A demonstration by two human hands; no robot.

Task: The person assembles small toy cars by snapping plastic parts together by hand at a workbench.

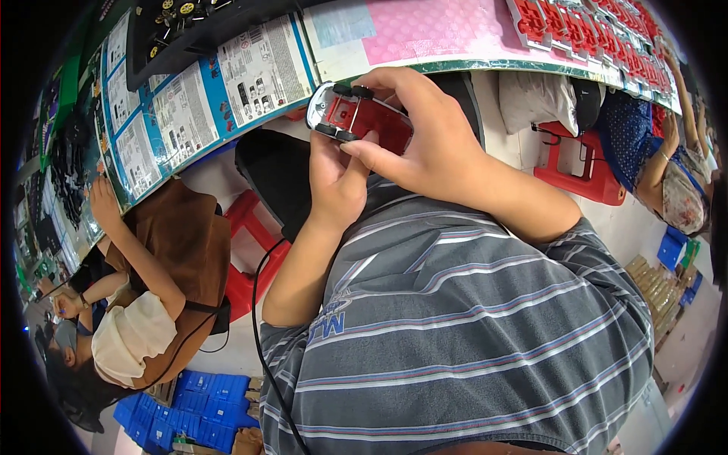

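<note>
Both my hands hold a toy car just off the front edge of the workbench. Its underside faces up, with a red inside and a silver-white shell. Black wheels and a thin metal axle show at its left end. My left hand grips it from below, the thumb reaching up to the red part. My right hand wraps round the right end, fingers over the far side and thumb along the near side by a wheel. Its fingers partly cover the car.
A black tray of wheels with yellow hubs stands at upper left, beside printed sheets on the bench. A pink sheet lies ahead. Rows of red-and-white car parts fill the upper right. Co-workers sit on both sides, near red stools.
</note>
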